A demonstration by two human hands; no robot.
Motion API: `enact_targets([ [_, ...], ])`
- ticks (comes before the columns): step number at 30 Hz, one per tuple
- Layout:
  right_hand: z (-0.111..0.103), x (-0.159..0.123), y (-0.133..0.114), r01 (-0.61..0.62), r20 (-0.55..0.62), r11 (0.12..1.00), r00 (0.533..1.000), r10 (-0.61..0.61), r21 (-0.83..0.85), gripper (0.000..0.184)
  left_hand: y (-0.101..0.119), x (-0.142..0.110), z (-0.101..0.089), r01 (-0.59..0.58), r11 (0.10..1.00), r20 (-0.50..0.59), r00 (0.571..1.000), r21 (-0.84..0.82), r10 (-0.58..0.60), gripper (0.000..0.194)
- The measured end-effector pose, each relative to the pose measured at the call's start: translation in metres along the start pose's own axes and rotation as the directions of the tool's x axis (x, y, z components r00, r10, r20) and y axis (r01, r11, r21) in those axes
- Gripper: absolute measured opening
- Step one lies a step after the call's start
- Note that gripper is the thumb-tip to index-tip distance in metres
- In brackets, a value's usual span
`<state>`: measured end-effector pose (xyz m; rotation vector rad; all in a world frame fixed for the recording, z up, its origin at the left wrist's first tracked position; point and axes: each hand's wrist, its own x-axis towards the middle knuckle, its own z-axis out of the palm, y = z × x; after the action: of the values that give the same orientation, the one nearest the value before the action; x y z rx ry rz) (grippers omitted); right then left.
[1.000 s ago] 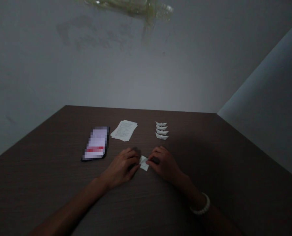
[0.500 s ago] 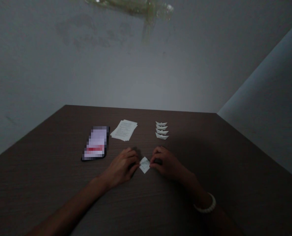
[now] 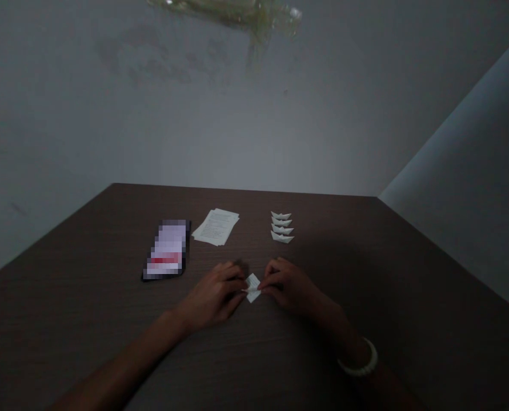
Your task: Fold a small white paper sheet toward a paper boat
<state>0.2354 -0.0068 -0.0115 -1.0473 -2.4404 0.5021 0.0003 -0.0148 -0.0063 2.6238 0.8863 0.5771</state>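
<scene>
A small folded piece of paper [image 3: 253,282], diamond-shaped with faint print, lies on the table between my two hands. My left hand [image 3: 220,291] pinches its left corner between thumb and fingers. At the right corner, the fingertips of my right hand [image 3: 289,285] are closed on the paper too. A raised fold runs across its middle from one hand to the other. Both hands rest low, close to the tabletop, and the paper's two side corners are hidden under the fingertips.
Behind my hands, several folded paper boats [image 3: 282,227] stand in a column. A stack of printed paper sheets [image 3: 216,226] lies left of them, and a phone [image 3: 167,249] with a blurred screen is farther left. The brown table [image 3: 245,365] meets a grey wall [image 3: 254,131].
My fingers have shifted slightly inward on the paper. The flat diamond now has a raised fold across its middle. The boats, sheets and phone have stayed put.
</scene>
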Motion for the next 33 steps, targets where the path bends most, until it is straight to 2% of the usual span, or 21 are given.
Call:
enact_targets([
  [9,-0.003,0.000,-0.005,-0.012,-0.015,1.000,1.000,0.012,-0.011,0.011,0.004,0.002,-0.006,-0.010,1.000,0.052,0.999,0.017,0.009,0.022],
  [19,-0.003,0.000,-0.007,-0.075,-0.027,0.997,0.997,0.074,-0.034,0.009,-0.002,0.002,0.003,0.061,0.997,-0.061,0.996,-0.038,-0.064,0.018],
  [29,0.005,0.001,-0.006,-0.093,-0.057,0.995,0.994,0.092,-0.024,0.003,-0.007,0.003,0.008,0.186,0.980,-0.093,0.977,-0.069,-0.192,0.020],
  [33,0.010,0.003,-0.005,-0.134,-0.109,0.991,0.985,0.132,-0.013,0.006,-0.005,0.005,0.009,0.227,0.972,-0.103,0.967,-0.056,-0.232,0.018],
])
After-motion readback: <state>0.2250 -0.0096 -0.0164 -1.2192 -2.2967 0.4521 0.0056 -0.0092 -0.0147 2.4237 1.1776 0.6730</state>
